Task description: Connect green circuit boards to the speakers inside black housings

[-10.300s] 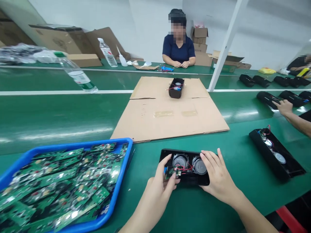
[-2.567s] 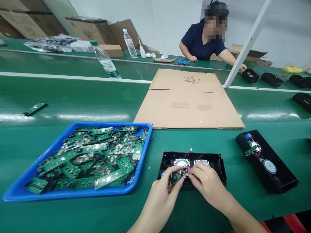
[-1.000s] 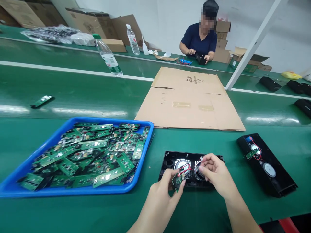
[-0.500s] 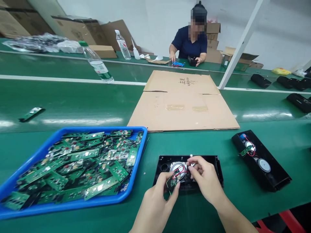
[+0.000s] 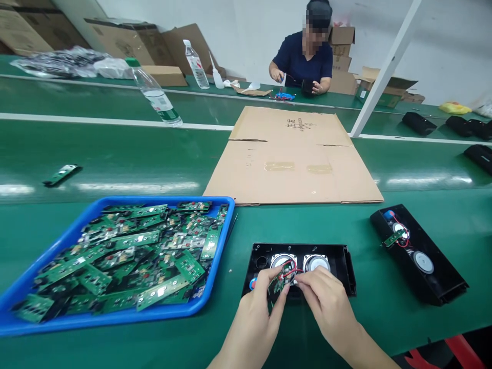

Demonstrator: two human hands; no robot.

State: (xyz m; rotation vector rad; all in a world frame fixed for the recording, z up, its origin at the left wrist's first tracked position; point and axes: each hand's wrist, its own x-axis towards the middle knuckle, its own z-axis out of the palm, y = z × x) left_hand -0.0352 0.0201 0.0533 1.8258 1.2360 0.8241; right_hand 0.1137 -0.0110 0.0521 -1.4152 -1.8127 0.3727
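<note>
My left hand (image 5: pixel 258 312) pinches a small green circuit board (image 5: pixel 277 285) over the near left part of a black speaker housing (image 5: pixel 340 264). Red wires (image 5: pixel 291 270) run from the board. Thumb and fingers of my right hand (image 5: pixel 326 297) are pressed together at the wires, just right of the board; a small white tip shows there. Two round silver speakers (image 5: pixel 315 263) sit in the housing, the left one partly covered by the board and wires. A blue round part (image 5: pixel 252 283) shows at the housing's left edge.
A blue tray (image 5: pixel 215 277) heaped with green boards is at left. Another black housing (image 5: pixel 434 266) with a board lies at right. Flat cardboard (image 5: pixel 295 179) lies beyond. Bottles (image 5: pixel 159 105) stand farther back. Across the bench, a person (image 5: pixel 303 61) handles a black part.
My right hand has moved down and toward the board, uncovering the right speaker. The blue part at the housing's left edge now shows. The person opposite has raised a hand.
</note>
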